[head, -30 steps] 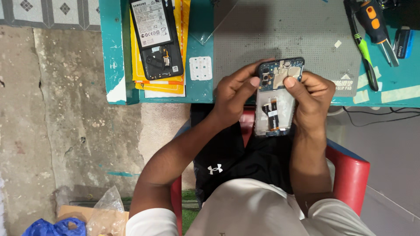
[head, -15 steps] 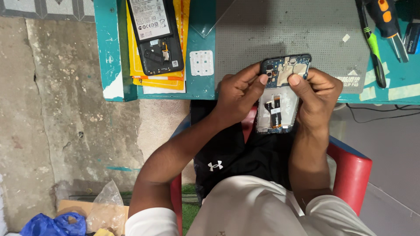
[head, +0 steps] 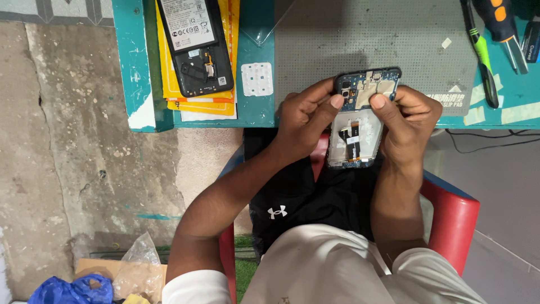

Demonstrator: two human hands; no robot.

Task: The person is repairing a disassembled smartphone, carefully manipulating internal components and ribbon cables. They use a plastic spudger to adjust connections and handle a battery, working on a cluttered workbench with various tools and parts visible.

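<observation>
An opened phone (head: 360,121) with its back off shows a blue circuit board at the top and a ribbon cable down the middle. My left hand (head: 304,121) grips its left side, thumb on the board near the camera. My right hand (head: 408,124) grips its right side, thumb pressed on the upper board. The phone is held over my lap at the front edge of the teal table (head: 256,110), just in front of the grey work mat (head: 365,34).
A black phone back cover (head: 197,48) lies on yellow sheets (head: 169,84) at the table's left. A small white card (head: 257,79) lies beside it. Screwdrivers (head: 484,50) lie at the right. I sit on a red chair (head: 455,219). Bags (head: 73,287) lie on the concrete floor.
Both hands and the phone keep their grip; the view has shifted slightly, and the thumbs have barely moved on the board.
</observation>
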